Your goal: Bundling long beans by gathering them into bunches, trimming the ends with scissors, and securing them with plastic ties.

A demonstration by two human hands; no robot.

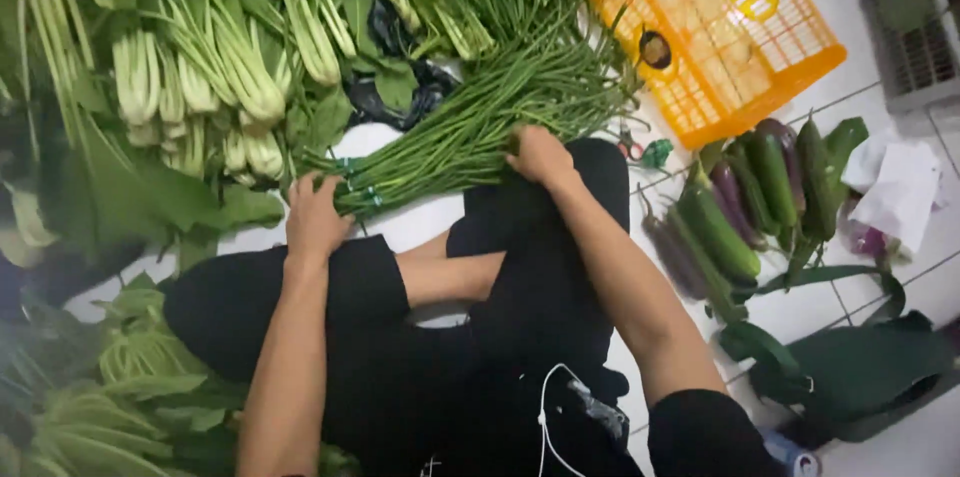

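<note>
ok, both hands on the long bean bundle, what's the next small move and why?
Probably tighten the grip and square up the bundle. The left hand is at the tied end of the long green bean bundle, the right hand is at mid-length, and the far tips fan out loose toward the orange basket.

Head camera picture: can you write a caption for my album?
Both hands, left hand and right hand, grip a long bean bundle beside an orange basket.

Left hand [315, 217] fingertips hidden under long beans [480, 122].
</note>
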